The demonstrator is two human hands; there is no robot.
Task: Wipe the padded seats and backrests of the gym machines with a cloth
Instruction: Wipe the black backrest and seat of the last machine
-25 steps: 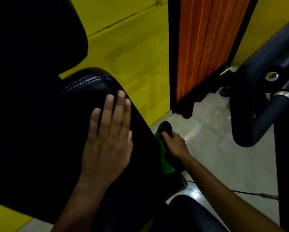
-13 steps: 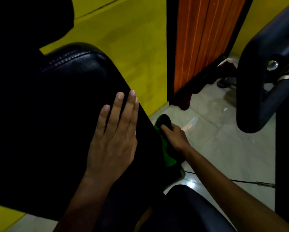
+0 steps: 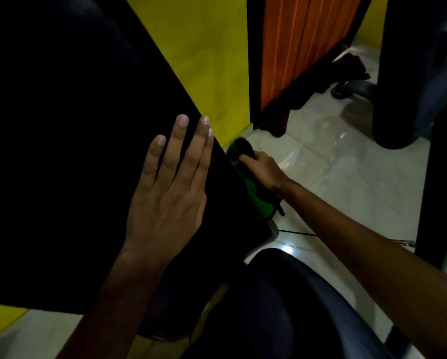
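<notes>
A large black padded seat fills the left of the head view, slanting down to the right. My left hand lies flat on its top near the right edge, fingers straight. My right hand reaches down beside the pad's right side and grips a green and black cloth, holding it against the pad's side edge. Part of the cloth is hidden behind the pad and under my hand.
A yellow wall and an orange slatted door stand behind the pad. Dark machine tubing rises at the right. A dark rounded pad lies below my right arm. The floor is pale glossy tile.
The view has moved closer and lower, so the pad's stitched top edge has left the frame. My left hand has slid toward the pad's right edge. The right hand stays with the cloth at the pad's side.
</notes>
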